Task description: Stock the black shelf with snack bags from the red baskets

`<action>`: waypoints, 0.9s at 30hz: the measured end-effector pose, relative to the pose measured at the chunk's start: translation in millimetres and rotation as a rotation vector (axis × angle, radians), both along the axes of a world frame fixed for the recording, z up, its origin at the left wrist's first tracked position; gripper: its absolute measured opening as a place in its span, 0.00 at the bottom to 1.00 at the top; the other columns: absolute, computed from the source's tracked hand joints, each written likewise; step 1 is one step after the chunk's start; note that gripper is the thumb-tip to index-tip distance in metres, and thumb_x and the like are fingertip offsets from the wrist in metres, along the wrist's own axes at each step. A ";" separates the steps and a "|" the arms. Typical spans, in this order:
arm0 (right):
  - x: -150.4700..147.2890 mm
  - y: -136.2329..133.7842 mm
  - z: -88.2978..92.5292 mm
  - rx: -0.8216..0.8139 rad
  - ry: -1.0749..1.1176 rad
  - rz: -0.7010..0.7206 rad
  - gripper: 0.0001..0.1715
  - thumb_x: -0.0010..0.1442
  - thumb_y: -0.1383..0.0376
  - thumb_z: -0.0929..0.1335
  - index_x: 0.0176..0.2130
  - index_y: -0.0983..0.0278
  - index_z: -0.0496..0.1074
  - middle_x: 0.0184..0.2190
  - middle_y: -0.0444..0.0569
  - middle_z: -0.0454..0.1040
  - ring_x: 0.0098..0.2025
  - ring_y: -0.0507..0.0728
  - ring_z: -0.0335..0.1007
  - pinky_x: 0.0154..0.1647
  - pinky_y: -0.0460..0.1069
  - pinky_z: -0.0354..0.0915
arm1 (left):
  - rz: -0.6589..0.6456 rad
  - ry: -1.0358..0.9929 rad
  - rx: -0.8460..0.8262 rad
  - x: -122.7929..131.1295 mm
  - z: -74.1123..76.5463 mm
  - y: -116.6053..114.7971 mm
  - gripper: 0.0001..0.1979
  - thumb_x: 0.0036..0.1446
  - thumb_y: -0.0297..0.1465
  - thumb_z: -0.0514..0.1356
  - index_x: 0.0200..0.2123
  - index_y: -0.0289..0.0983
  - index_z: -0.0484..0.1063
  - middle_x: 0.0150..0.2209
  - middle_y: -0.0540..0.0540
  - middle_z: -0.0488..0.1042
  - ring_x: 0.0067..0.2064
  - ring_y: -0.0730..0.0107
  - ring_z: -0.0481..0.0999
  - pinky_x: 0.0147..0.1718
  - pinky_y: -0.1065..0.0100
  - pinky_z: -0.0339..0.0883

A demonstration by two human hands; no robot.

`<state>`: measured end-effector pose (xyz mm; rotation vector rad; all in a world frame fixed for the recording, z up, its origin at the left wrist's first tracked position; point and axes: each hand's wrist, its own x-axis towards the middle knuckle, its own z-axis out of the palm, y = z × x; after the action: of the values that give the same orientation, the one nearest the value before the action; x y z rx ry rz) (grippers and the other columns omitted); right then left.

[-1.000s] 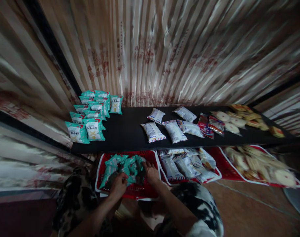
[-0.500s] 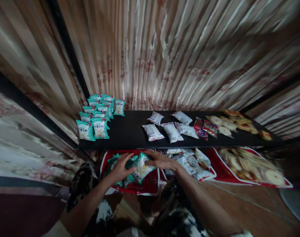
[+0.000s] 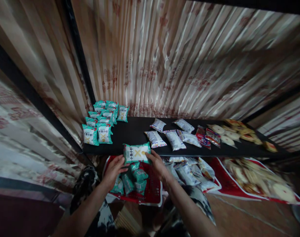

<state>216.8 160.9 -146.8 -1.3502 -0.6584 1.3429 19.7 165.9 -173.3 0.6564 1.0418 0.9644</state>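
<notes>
A teal-and-white packet [image 3: 137,153] is held sideways between the person's two hands, its dark lettering running up and down near its left end, just in front of the edge of a black shelf [image 3: 130,133]. The left hand [image 3: 116,170] is partly closed, its fingertips at the packet's left end and lower corner; the right hand [image 3: 159,165] grips the other end, fingers bent and thumb pressed on the printed front. Below them is a red basket [image 3: 154,186] with a white rim, where more teal packets [image 3: 134,179] lie jumbled (how many is hard to tell in this dim light). On the shelf's left end, a group of matching packets [image 3: 104,115] stands upright in close rows, faces forward. Farther right lie white packets with striped ends [image 3: 174,140], then red packets [image 3: 211,136], pale round pieces in clear wrapping [image 3: 227,135] and yellowish packets [image 3: 249,133]. Beside the first basket, another [image 3: 218,188] holds more white packets, and a third [image 3: 299,200] is heaped with pale round pieces. A striped, pleated curtain [image 3: 150,59] hangs behind.
</notes>
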 end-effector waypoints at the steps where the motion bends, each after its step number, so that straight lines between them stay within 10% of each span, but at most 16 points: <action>1: -8.1 -3.3 -3.8 -0.012 0.070 -0.019 0.19 0.45 0.58 0.72 0.38 0.61 0.71 0.35 0.49 0.78 0.35 0.59 0.74 0.32 0.51 0.69 | 0.028 -0.033 -0.006 3.2 0.9 0.3 0.27 0.45 0.43 0.66 0.46 0.36 0.68 0.47 0.39 0.73 0.43 0.62 0.76 0.39 0.64 0.72; 6: -35.5 -17.4 -32.9 -0.023 0.142 -0.012 0.26 0.46 0.55 0.71 0.44 0.63 0.67 0.45 0.55 0.75 0.44 0.63 0.73 0.41 0.55 0.70 | 0.142 0.060 0.004 16.1 1.6 10.3 0.31 0.46 0.42 0.66 0.51 0.36 0.64 0.46 0.39 0.72 0.45 0.61 0.74 0.39 0.64 0.71; 13: -3.3 9.8 -37.3 0.260 -0.691 -0.072 0.32 0.50 0.54 0.69 0.53 0.62 0.65 0.55 0.55 0.67 0.59 0.64 0.60 0.59 0.59 0.56 | -0.044 0.465 0.268 1.3 -3.4 54.6 0.29 0.46 0.40 0.64 0.52 0.39 0.65 0.39 0.46 0.76 0.38 0.65 0.75 0.36 0.67 0.69; 18: 2.8 41.2 -17.3 0.248 -0.723 0.305 0.35 0.50 0.54 0.70 0.55 0.63 0.65 0.51 0.55 0.71 0.51 0.63 0.68 0.50 0.57 0.66 | -0.207 0.584 0.510 0.0 13.6 82.0 0.25 0.49 0.33 0.60 0.53 0.42 0.66 0.39 0.49 0.76 0.33 0.71 0.74 0.34 0.70 0.68; 23: -8.6 70.6 -13.6 0.245 -0.591 0.366 0.27 0.52 0.55 0.69 0.49 0.65 0.69 0.46 0.52 0.75 0.48 0.62 0.71 0.50 0.56 0.66 | -0.265 0.717 0.585 7.0 31.6 109.5 0.28 0.50 0.30 0.58 0.56 0.42 0.62 0.32 0.52 0.74 0.25 0.75 0.69 0.29 0.72 0.66; 27: -12.0 105.3 -18.0 0.260 -0.602 0.314 0.20 0.53 0.54 0.68 0.42 0.64 0.72 0.39 0.50 0.78 0.41 0.61 0.73 0.42 0.53 0.68 | -0.127 0.784 0.580 17.7 27.8 135.0 0.34 0.50 0.30 0.58 0.61 0.39 0.54 0.44 0.44 0.74 0.38 0.68 0.75 0.34 0.69 0.68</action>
<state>204.8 266.2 -164.8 -1.4775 -1.4499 1.0271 37.4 300.9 -145.6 1.6512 1.3753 0.9116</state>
